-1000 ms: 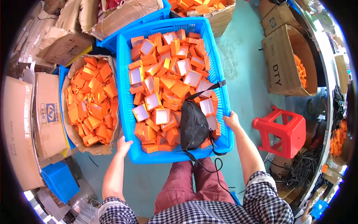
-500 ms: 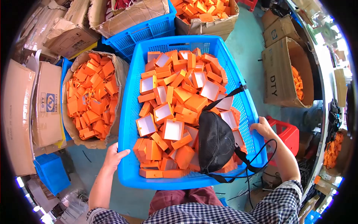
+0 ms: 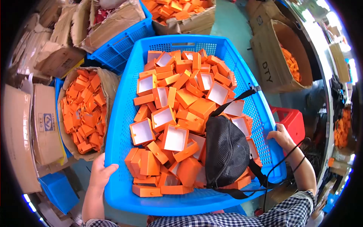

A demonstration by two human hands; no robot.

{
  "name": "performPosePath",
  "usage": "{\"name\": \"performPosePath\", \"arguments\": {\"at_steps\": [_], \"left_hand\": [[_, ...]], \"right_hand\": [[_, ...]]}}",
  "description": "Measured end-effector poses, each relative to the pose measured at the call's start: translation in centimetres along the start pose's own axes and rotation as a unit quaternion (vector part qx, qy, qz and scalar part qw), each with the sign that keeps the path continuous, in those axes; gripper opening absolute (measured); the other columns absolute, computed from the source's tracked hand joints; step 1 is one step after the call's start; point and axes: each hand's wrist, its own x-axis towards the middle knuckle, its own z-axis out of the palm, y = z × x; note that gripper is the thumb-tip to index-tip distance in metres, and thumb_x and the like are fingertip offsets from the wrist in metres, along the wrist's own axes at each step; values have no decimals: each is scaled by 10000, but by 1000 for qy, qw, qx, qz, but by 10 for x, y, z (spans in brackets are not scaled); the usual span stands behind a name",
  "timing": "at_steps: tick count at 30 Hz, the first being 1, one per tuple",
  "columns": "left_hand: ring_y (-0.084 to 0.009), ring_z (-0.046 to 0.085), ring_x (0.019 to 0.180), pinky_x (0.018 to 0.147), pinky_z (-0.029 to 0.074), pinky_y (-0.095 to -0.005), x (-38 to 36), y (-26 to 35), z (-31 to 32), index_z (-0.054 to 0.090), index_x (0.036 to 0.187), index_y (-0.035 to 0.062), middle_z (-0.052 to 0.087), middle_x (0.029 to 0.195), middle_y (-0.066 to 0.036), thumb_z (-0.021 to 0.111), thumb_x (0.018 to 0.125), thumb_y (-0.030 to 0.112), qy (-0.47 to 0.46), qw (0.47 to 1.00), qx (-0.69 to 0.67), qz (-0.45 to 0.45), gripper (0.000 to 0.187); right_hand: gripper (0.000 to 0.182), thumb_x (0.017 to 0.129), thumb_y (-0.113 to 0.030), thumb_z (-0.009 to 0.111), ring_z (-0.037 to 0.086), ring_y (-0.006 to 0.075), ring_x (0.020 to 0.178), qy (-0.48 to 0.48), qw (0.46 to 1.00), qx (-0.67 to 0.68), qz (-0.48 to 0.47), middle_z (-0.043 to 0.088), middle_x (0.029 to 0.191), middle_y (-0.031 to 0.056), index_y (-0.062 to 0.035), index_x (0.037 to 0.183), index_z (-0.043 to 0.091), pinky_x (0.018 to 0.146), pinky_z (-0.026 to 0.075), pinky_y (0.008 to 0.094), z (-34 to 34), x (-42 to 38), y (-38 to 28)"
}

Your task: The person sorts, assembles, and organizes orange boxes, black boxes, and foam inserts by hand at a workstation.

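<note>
I hold a large blue plastic basket (image 3: pixel 121 113) in front of me, lifted close to my chest. My left hand (image 3: pixel 100 172) grips its near left rim and my right hand (image 3: pixel 281 136) grips its right rim. Inside lie several orange box halves (image 3: pixel 177 109) with white linings, piled loosely. A black mesh pouch (image 3: pixel 227 151) with a strap rests on the boxes at the near right, and its strap hangs over the rim.
A cardboard carton of orange pieces (image 3: pixel 85 108) stands on the floor at left, with another blue crate (image 3: pixel 121 43) behind. A DTY-marked carton (image 3: pixel 270 64) sits right of the basket. A red stool (image 3: pixel 291 121) shows under my right hand. More cartons (image 3: pixel 43 125) line the left.
The basket has come up and closer to me, covering my legs. My hands stayed on its rims; the red stool is now mostly hidden behind it.
</note>
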Motion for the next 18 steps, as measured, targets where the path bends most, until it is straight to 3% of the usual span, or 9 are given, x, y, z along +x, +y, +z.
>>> {"name": "performPosePath", "arguments": {"at_steps": [8, 10, 15, 16, 18], "left_hand": [[-149, 664, 907, 839, 542, -312, 4, -6, -7, 611, 1201, -33, 693, 1065, -77, 648, 777, 51, -25, 994, 47, 96, 433], [-184, 694, 853, 806, 570, -320, 6, -5, -2, 587, 1215, -63, 713, 1030, -116, 622, 738, 54, -36, 994, 29, 101, 492], [-183, 700, 828, 779, 579, -315, 0, -23, -10, 597, 1181, -67, 716, 1033, -132, 618, 738, 47, -32, 986, 50, 158, 458], [-178, 701, 828, 776, 578, -311, 8, -20, -16, 604, 1168, -65, 716, 1038, -131, 621, 738, 48, -43, 993, 10, 113, 445], [-168, 692, 837, 786, 569, -311, 26, -35, -25, 606, 1162, -58, 711, 1023, -118, 619, 753, 36, -68, 986, 1, 154, 419]], "right_hand": [[408, 681, -144, 692, 680, 218, 773, 50, 998, 16, -18, 703, 886, 110, 61, 1033, 670, 748, 557, 346, 23, -36, 38], [431, 684, -181, 721, 680, 216, 774, 71, 997, -27, -26, 698, 866, 115, 64, 1034, 667, 739, 550, 334, 9, -33, 44], [368, 700, -126, 711, 679, 178, 772, 79, 994, 68, -38, 703, 857, 93, 59, 1016, 674, 736, 551, 325, 45, -54, 106], [368, 700, -126, 711, 679, 178, 772, 69, 997, 11, -20, 703, 857, 93, 59, 1016, 674, 736, 551, 325, 19, -65, 54], [331, 706, -104, 696, 671, 161, 756, 88, 992, 65, -67, 701, 854, 86, 59, 994, 674, 729, 552, 319, 37, -79, 61]]}}
